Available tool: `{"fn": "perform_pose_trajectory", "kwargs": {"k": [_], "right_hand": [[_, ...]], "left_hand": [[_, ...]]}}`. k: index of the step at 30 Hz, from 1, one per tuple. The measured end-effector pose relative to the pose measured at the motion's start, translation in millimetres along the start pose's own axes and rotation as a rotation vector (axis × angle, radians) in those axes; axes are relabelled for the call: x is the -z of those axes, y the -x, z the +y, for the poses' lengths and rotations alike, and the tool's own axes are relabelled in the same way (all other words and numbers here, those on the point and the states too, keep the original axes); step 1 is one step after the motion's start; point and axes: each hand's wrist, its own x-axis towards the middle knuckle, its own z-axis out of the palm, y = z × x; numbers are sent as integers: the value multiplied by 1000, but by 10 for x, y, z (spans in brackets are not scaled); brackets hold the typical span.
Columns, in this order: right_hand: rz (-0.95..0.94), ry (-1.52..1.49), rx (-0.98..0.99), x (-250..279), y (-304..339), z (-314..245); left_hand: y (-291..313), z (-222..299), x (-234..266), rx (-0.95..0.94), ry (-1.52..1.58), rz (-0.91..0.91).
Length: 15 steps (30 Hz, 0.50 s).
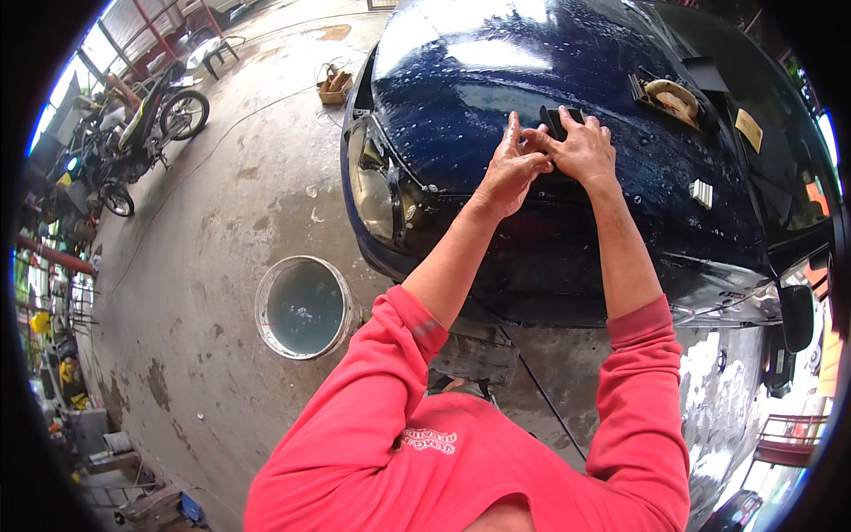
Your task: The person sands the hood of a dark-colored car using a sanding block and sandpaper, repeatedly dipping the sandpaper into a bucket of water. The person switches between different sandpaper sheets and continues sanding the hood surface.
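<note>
Both my hands are over the wet, dark blue hood (443,133) of a car, which is streaked with water drops and suds. My right hand (585,155) lies palm down with its fingers over a dark flat piece (553,116), pressed to the hood; most of the piece is hidden under the fingers. Beside it, my left hand (514,170) is turned on its edge, fingers stretched out and nothing seen in it. Its fingertips meet the thumb side of my right hand. Both hands look wet.
A bucket of cloudy water (306,306) stands on the concrete floor to the left. On the hood's right lie a wood-handled tool (671,99), a small white block (702,193) and a yellowish sheet (749,130). A small box (334,89) and a motorcycle (160,115) are farther left.
</note>
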Motion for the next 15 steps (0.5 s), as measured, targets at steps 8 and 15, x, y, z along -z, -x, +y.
{"fn": "perform_pose_trajectory", "kwargs": {"k": [8,15], "right_hand": [[33,168,637,200,301,604],[240,119,842,33,559,466]], "left_hand": [[1151,933,1418,-307,-1048,223],[3437,942,2983,73,-1771,837]]}}
